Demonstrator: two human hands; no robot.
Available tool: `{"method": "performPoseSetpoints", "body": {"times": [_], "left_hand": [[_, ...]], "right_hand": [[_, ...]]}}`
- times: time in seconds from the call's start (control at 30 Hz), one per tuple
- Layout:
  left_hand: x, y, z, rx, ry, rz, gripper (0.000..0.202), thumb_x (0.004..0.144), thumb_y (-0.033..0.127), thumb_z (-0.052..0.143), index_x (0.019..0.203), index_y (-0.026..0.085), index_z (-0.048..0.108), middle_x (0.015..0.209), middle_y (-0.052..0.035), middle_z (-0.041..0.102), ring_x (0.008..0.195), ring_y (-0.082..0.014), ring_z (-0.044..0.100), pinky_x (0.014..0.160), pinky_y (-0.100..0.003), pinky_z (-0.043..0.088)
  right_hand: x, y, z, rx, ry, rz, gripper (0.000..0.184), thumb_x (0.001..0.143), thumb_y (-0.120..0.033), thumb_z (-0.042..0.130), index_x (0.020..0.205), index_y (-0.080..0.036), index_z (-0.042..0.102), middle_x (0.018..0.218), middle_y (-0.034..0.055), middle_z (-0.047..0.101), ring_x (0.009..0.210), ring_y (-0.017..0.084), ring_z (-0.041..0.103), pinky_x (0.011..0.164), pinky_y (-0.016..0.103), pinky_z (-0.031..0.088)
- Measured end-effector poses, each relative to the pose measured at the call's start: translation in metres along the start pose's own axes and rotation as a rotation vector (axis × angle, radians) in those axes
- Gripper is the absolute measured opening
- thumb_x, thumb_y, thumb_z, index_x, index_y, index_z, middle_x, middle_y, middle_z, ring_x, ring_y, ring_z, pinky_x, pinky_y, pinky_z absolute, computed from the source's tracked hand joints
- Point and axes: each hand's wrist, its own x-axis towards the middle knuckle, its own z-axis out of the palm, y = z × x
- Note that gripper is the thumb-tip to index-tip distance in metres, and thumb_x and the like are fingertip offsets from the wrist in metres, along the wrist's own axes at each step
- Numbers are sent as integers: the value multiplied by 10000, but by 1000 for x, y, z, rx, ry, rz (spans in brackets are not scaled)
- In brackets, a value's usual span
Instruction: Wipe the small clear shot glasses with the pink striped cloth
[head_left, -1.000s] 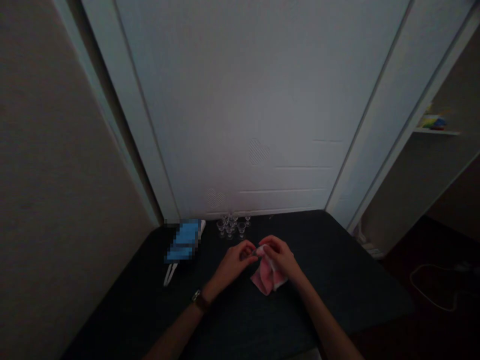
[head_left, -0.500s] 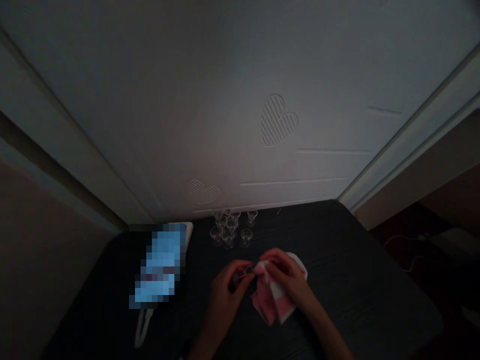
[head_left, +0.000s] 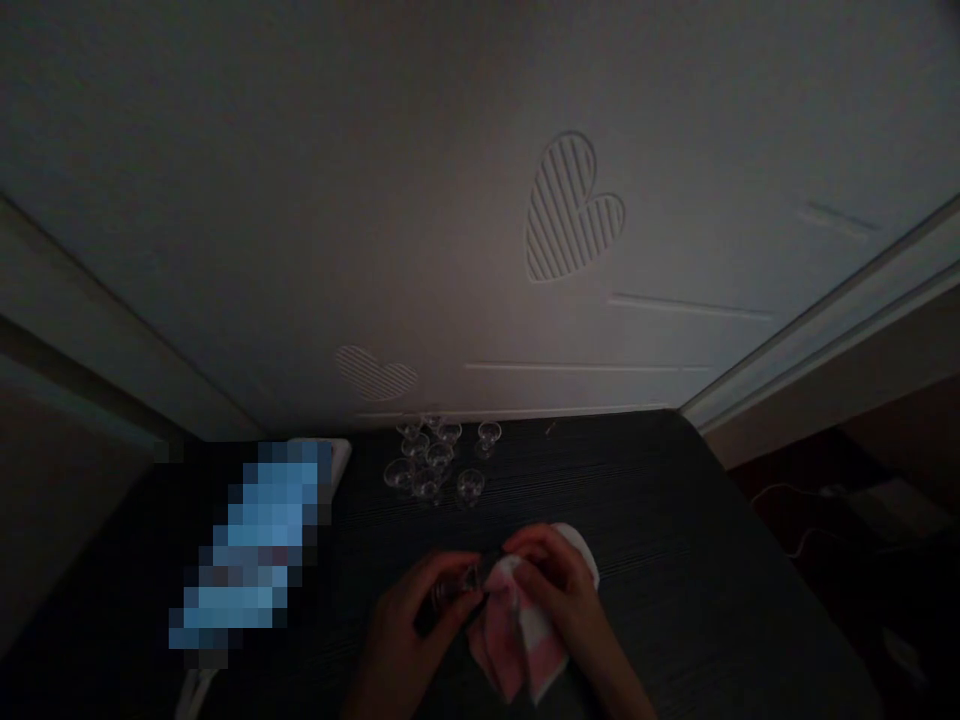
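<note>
Between the thumb and fingers of my left hand (head_left: 420, 620) is a small clear glass cup (head_left: 456, 585), lying on its side. My right hand (head_left: 562, 590) is closed on a pink and white cloth (head_left: 517, 640), which hangs down in folds toward the dark table (head_left: 675, 600). The cloth's upper edge comes close to the cup's end; whether they touch I cannot tell in the dim light. Beyond my hands, several small clear stemmed cups (head_left: 439, 458) stand grouped near the wall. One cup (head_left: 471, 486) sits at the group's near right side, another (head_left: 489, 436) farther back.
At the left lies a lit phone-like device (head_left: 262, 530), its screen blurred, with a white cable (head_left: 196, 690) running toward me. A white wall panel (head_left: 450, 220) with raised hearts rises behind the table. A tiny thin scrap (head_left: 550, 429) rests near the back edge.
The view has shifted, so the table's things appear larger and mostly farther left. My left hand still holds the cup and my right hand the cloth, both slightly lower in view.
</note>
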Motion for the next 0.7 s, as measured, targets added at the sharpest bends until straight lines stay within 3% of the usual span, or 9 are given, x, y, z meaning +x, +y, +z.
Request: {"method": "performPoseSetpoints", "body": {"times": [0.13, 0.37, 0.7], "left_hand": [[-2, 4, 0, 51, 22, 25, 193, 752, 263, 638, 944, 285, 631, 880, -2, 675, 799, -179, 637, 697, -262, 512], [-3, 15, 1, 86, 51, 9, 166, 751, 234, 631, 914, 267, 622, 888, -4, 662, 814, -174, 620, 716, -272, 495], [-5, 13, 2, 21, 79, 56, 144, 775, 261, 605, 914, 224, 589, 892, -10, 650, 832, -171, 613, 741, -282, 486]], "right_hand": [[-1, 2, 2, -49, 24, 23, 124, 783, -276, 609, 904, -278, 632, 795, 1, 635, 751, 152, 600, 650, 244, 449], [0, 7, 1, -77, 29, 50, 167, 773, -302, 608, 938, -273, 604, 793, 13, 648, 736, 174, 607, 622, 266, 461], [-8, 1, -4, -54, 106, -114, 172, 818, -276, 553, 988, -252, 570, 906, 38, 637, 818, 191, 598, 675, 287, 461]]}}
